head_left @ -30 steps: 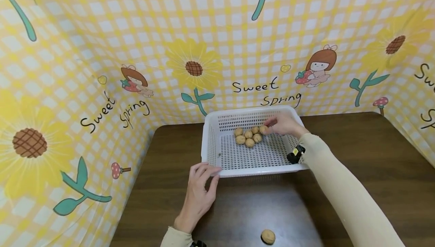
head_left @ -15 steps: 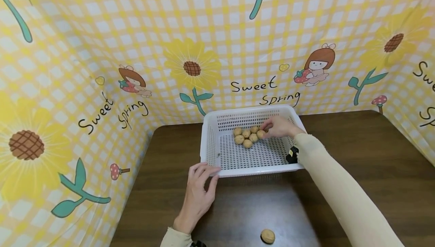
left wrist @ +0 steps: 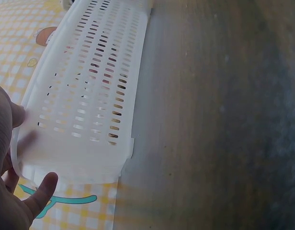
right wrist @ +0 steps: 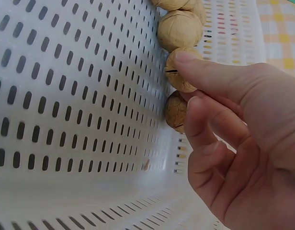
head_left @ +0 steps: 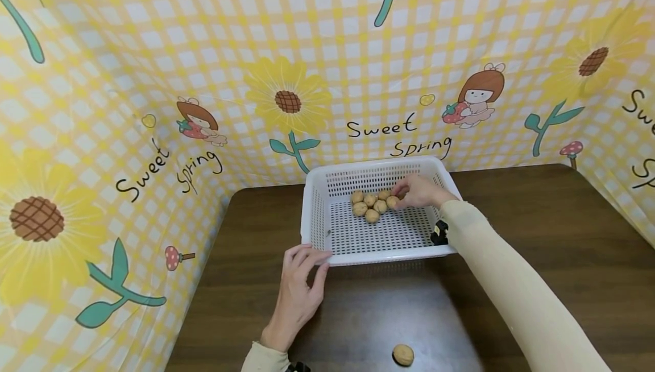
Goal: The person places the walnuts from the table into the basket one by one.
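A white plastic basket (head_left: pixel 389 257) with slotted walls stands at the back of the table. Several walnuts (head_left: pixel 359 209) lie clustered on its floor. Reaching in from the right, my right hand (head_left: pixel 419 191) pinches a walnut (right wrist: pixel 177 76) between thumb and index finger at the right edge of the cluster. In the right wrist view another walnut (right wrist: pixel 176 112) lies just beside the fingers, partly hidden by them. My left hand (head_left: pixel 298 284) grips the basket's front left corner. From the left wrist, its thumb and fingers show around the rim (left wrist: pixel 16 143).
A single walnut (head_left: pixel 403 355) lies on the dark wooden table (head_left: pixel 358 315) near the front. Yellow checked cloth (head_left: pixel 307 19) with printed sunflowers hangs behind and at both sides. A small dark fleck (head_left: pixel 329 232) sits inside the basket at left.
My right hand, pinching the walnut, has moved slightly left and toward me, against the cluster. Some walnuts have shifted a little. My left hand stays at the basket's corner.
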### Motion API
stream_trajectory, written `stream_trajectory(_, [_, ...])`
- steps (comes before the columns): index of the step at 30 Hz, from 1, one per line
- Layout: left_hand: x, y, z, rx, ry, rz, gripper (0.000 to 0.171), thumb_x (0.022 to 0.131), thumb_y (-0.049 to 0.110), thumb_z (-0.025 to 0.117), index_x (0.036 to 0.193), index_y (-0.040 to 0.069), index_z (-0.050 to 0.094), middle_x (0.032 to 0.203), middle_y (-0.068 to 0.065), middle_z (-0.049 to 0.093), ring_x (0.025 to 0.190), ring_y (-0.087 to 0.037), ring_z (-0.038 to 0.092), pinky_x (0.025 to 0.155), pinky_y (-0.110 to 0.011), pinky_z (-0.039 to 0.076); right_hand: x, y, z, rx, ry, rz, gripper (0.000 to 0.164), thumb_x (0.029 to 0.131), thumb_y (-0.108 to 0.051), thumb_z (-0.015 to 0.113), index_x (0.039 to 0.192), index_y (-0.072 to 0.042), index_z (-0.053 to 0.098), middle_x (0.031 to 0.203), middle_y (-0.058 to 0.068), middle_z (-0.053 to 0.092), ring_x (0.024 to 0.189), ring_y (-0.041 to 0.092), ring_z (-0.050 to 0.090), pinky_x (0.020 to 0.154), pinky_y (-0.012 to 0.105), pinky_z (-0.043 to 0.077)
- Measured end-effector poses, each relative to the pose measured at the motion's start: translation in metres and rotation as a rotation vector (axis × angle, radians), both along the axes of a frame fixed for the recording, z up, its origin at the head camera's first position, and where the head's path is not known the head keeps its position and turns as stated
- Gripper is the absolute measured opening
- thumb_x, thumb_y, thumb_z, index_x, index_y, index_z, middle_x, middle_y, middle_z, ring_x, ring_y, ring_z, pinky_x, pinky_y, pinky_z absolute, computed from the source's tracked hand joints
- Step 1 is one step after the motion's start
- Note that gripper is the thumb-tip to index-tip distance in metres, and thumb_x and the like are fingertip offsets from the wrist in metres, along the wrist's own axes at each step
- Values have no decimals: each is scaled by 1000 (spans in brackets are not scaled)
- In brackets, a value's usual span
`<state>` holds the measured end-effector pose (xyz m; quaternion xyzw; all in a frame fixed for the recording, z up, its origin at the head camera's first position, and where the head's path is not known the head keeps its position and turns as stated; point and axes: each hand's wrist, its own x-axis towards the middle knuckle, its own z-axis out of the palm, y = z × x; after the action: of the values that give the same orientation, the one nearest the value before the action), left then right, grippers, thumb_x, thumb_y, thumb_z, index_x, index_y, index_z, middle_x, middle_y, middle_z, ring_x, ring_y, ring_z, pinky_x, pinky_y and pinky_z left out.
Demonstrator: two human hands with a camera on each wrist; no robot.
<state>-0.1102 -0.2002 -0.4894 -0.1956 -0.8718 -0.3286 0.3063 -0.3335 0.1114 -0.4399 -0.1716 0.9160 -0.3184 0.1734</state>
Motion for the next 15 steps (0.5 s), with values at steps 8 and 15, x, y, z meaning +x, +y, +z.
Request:
stream_trajectory(8, [1, 0, 2, 7, -22, 0, 19, 98, 11, 73, 115, 17, 79, 108, -1, 74, 126, -31, 57, 111, -44, 42, 2, -3, 1, 30, 14, 2, 39, 91, -18, 84, 127, -6, 74, 131, 17, 73, 123, 34, 66, 104, 49, 55])
stream_trajectory(15, [0, 0, 0, 8, -14, -6, 19, 98, 10, 74, 115, 17, 79, 108, -1, 74, 126, -32, 58, 111, -44, 42, 2, -4, 2, 17, 40, -3, 35, 92, -17, 83, 124, -5, 74, 129, 17, 73, 118, 32, 68, 96, 45, 60])
